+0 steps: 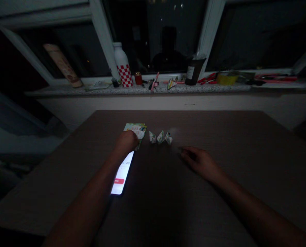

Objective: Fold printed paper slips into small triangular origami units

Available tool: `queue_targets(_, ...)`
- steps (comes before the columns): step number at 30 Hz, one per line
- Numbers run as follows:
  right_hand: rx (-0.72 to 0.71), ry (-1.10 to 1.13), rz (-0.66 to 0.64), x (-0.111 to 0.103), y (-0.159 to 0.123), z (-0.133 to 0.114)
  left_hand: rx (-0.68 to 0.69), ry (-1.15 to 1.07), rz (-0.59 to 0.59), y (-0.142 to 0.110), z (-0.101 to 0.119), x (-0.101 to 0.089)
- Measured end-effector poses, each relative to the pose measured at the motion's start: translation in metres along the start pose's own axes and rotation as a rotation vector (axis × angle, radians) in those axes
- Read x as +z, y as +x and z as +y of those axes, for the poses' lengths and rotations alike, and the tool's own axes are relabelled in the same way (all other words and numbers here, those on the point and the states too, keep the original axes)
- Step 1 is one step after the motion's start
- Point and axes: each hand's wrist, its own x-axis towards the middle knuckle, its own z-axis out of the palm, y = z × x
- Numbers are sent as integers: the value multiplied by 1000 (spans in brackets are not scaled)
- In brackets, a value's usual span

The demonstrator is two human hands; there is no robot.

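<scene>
My left hand (127,140) lies over a small stack of printed paper sheets (135,127), its fingers curled closed on the paper; the fingertips are hidden. Under my left wrist a phone (122,176) lies with its screen lit, partly covered by the forearm. Three small folded paper pieces (160,137) stand in a row on the table, to the right of the stack. To their right, my right hand (197,161) rests low over the tabletop. Its thumb and fingers are loosely bent with a gap between them, and I see nothing held.
The brown table (219,130) reaches to the wall below a window. On the sill stand a checkered bottle (124,70), a patterned cylinder (62,65), a red jar (138,78), a dark tube (194,71) and a yellow container (227,79), among small items. The room is dim.
</scene>
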Motion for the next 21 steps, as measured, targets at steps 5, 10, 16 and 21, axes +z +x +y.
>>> queue_targets(5,4,23,0,0,-2,0,4,-140,-4,1,-9,-1)
queue_targets(10,-21,68,-18,-2,-11,-2,-14,-250,120,-12,-9,-17)
queue_targets(16,-74,219,54,-5,-24,-9,369,-643,221,-73,46,-36)
queue_targets(21,-8,542,-59,-8,-36,-8,543,-937,-127,-102,93,-7)
